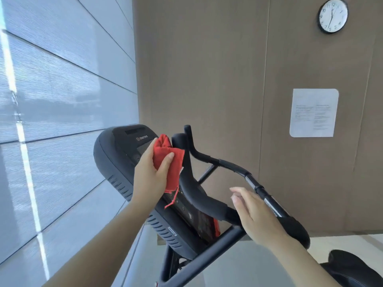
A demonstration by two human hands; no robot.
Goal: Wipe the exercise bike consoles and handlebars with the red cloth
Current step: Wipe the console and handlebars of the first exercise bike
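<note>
My left hand [150,172] grips the red cloth [169,162] and holds it against the black console [116,154] of the exercise bike, near its screen and the upright handlebar end [180,141]. A loose thread of the cloth hangs over the console's button panel [186,212]. My right hand [255,214] hovers with straight fingers just above the black handlebar [232,164], beside its padded right grip [296,228]. It holds nothing.
A window with grey blinds [62,100] fills the left. A brown panelled wall [207,69] stands behind the bike, bearing a clock [333,15] and a white notice sheet [314,112]. The black saddle [352,268] shows at the lower right.
</note>
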